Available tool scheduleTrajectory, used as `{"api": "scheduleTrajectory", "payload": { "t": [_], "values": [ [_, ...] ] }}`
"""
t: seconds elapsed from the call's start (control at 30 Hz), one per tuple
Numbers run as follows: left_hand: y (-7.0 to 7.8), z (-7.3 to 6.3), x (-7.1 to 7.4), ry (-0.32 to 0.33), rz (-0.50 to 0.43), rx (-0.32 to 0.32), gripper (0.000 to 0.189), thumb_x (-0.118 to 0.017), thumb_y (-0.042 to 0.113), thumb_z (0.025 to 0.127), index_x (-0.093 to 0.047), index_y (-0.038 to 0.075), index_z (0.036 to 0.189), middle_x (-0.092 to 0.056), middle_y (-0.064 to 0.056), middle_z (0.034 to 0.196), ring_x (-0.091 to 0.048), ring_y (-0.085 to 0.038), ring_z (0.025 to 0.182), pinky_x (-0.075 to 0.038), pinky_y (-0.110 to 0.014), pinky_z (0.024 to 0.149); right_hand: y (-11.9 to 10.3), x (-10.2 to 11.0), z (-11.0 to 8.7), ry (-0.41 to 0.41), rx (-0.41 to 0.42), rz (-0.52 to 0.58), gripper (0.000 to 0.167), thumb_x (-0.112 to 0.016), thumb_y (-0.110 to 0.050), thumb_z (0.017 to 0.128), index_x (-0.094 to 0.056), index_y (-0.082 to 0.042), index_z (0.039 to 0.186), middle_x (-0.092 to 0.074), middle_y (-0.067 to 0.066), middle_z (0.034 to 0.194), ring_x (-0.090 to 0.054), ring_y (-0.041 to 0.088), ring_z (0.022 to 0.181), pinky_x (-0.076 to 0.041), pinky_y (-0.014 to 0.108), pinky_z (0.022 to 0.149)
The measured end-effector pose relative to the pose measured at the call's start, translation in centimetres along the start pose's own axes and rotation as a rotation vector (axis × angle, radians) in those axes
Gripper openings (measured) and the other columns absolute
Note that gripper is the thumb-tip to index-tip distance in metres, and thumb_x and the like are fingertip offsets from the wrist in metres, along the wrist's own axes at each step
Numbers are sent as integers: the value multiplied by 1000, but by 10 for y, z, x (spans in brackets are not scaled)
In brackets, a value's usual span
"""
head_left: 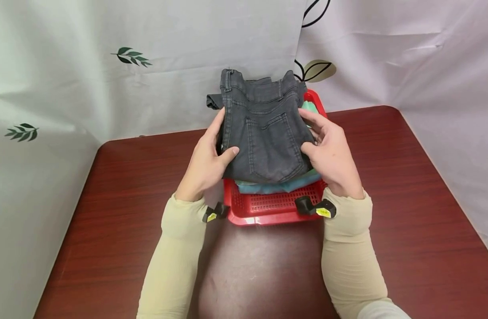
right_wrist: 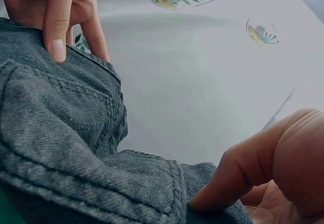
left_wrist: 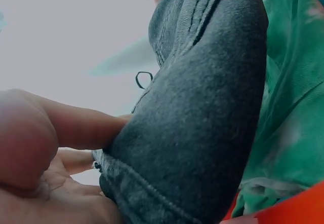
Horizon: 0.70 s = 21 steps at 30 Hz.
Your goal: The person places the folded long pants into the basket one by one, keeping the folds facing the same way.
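Observation:
Folded dark grey jeans, back pocket facing up, are held between both hands above a red basket. The left hand grips their left edge, thumb on top and fingers behind. On the opposite edge, the right hand pinches the cloth between thumb and fingers. Below the jeans, a light blue folded cloth and green cloth lie in the basket. The left wrist view has the jeans close beside green fabric. Both hands appear on the jeans in the right wrist view.
The basket stands on a dark red wooden table with rounded back corners. White curtains with leaf prints hang behind the table and along both sides.

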<state>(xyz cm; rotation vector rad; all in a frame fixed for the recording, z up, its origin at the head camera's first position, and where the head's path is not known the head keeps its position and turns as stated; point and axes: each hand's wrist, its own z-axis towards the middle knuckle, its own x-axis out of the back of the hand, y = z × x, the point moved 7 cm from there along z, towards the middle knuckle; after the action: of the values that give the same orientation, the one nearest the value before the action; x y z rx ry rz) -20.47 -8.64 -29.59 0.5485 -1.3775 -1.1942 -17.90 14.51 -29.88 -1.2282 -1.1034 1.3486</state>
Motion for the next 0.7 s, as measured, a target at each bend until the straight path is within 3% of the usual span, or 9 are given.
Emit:
{"api": "scheduleTrajectory", "payload": {
  "t": [0.13, 0.37, 0.57, 0.7],
  "values": [
    [-2, 6, -6, -45, -53, 14, 86, -62, -5, 95, -18, 27, 162, -26, 5, 163, -35, -9, 144, -37, -35, 112, 0, 5, 0, 17, -5, 11, 70, -37, 19, 84, -52, -9, 146, -54, 10, 144, -61, 24, 118, -55, 25, 79],
    [-8, 12, -16, -104, -150, 66, 89, -62, -7, 94, -19, 31, 162, -44, -5, 154, -53, -16, 130, -48, -39, 102, 3, 15, 1, 52, -31, -8, 71, -37, 19, 84, -52, -9, 146, -57, 14, 137, -63, 22, 111, -56, 24, 75],
    [-15, 14, -24, -164, -231, 119, 90, -58, -10, 94, -18, 33, 161, -48, -7, 151, -56, -17, 128, -51, -40, 99, 7, 19, 2, 64, -72, -108, 72, -35, 18, 85, -49, -12, 149, -54, 10, 142, -60, 22, 117, -54, 23, 76],
    [-20, 16, -25, -189, -234, 153, 90, -57, -11, 94, -18, 34, 161, -51, -9, 148, -59, -19, 125, -53, -41, 97, 11, 20, 2, 53, -94, -212, 73, -36, 16, 87, -45, -15, 152, -54, 8, 142, -59, 21, 119, -53, 25, 81]
  ]
}}
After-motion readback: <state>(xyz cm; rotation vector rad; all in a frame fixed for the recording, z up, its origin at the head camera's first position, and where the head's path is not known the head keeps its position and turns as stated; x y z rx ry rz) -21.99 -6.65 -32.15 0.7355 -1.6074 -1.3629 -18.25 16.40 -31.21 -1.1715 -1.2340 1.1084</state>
